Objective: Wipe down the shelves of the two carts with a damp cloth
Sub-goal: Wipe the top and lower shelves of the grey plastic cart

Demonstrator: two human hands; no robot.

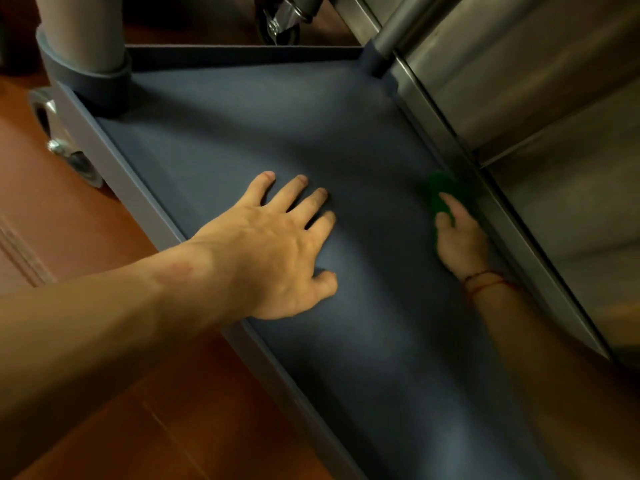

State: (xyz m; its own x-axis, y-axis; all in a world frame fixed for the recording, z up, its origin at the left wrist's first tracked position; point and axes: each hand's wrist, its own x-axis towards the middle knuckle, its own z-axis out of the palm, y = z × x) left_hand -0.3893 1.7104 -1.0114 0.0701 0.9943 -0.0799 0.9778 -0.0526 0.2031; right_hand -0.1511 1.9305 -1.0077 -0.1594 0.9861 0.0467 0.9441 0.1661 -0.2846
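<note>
Palm-down, left hand (277,244) rests on shelf (381,341) — right hand (460,240) presses cloth (440,188).

The room is dim and warm-toned. Soft, broad shadows lie across the grey shelf (242,126). The left hand (277,244) looks sharp, while the right hand (460,240) and green cloth (440,188) smear with motion blur. Dull streaks of glare run along the steel panels (519,81).
</note>
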